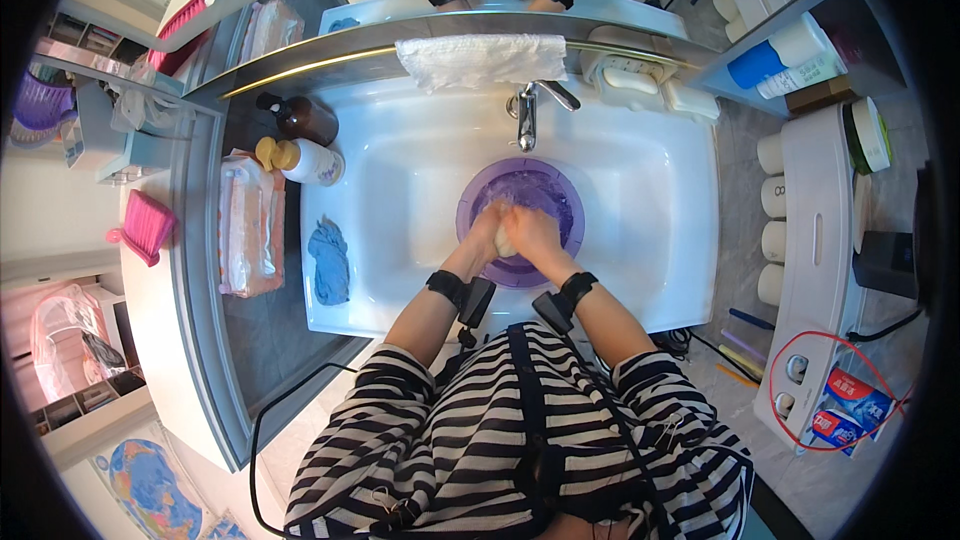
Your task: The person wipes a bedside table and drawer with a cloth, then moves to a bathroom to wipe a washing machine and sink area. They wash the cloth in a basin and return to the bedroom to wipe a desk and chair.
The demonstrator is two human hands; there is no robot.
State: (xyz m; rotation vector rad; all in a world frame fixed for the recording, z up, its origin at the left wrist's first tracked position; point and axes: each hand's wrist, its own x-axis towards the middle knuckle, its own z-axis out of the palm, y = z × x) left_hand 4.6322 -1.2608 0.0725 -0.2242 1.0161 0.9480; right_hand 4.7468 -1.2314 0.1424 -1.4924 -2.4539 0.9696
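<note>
Both of my hands are inside a purple plastic basin point(466, 199), which stands in the white washbasin point(405, 240) below the chrome tap point(527, 120). Water with some froth fills the basin. My left hand point(486, 231) and my right hand point(534, 231) press together around a pale, soft-looking item point(504, 241), perhaps wet cloth. Its shape is mostly covered by the fingers, which are slightly blurred. A black strap with a box-shaped device sits on each wrist, just outside the basin's near rim.
A crumpled blue cloth point(330, 262) lies on the washbasin's left ledge, near pump bottles point(315, 163) and a packet of wipes or tissues point(251, 225). A white cloth point(480, 60) hangs over the rail behind the tap. Soap dishes point(630, 82) stand back right; a cup-holder unit point(814, 240) is farther right.
</note>
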